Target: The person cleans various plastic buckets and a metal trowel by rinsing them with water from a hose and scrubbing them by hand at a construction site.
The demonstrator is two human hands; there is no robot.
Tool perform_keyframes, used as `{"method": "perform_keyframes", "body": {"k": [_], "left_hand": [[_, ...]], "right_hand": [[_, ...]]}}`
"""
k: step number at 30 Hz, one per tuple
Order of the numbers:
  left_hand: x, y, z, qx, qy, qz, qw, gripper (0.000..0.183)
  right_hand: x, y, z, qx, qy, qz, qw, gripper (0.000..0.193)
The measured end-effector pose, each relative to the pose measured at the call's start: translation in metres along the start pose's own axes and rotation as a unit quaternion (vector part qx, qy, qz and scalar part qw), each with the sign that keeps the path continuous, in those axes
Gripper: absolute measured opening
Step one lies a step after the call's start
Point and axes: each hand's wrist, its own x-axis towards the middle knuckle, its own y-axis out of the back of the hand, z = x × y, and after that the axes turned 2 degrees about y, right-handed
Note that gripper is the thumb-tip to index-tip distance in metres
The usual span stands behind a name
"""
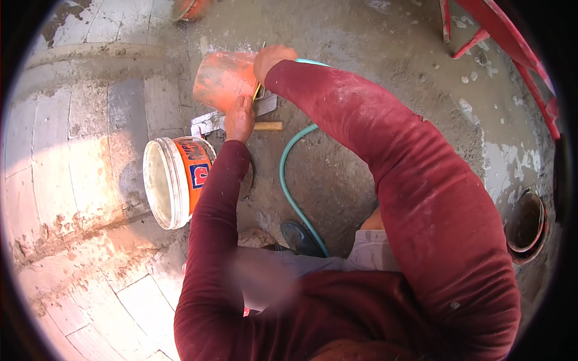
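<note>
1. Left hand (240, 118) pressed against the lower side of the tilted orange bucket (224, 80), fingers closed on it
2. Right hand (272, 58) clamped over the bucket's far edge
3. Trowel (241, 118) with wooden handle lying on the ground beneath
4. Green hose (289, 180) curving just beside
5. White-and-orange bucket (176, 180) on its side, nearer the left arm

A wet, grey concrete floor (361, 162) spreads across the scene, blotched with pale cement patches toward the right. On the left runs a wall of grey blocks (78, 150) with rough mortar joints, washed in warm sunlight. A red metal frame (512, 48), perhaps a ladder or stand, crosses the upper right corner.
</note>
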Motion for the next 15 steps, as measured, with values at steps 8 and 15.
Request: {"method": "perform_keyframes", "body": {"k": [8, 15], "left_hand": [[-0.016, -0.054, -0.01, -0.163, 0.098, 0.129, 0.973, 0.024], [0.058, 0.029, -0.11, -0.421, 0.222, 0.264, 0.839, 0.018]], "right_hand": [[-0.026, -0.002, -0.013, -0.069, 0.153, -0.123, 0.978, 0.023], [0.0, -0.011, 0.009, -0.03, 0.068, -0.092, 0.993, 0.032]]}}
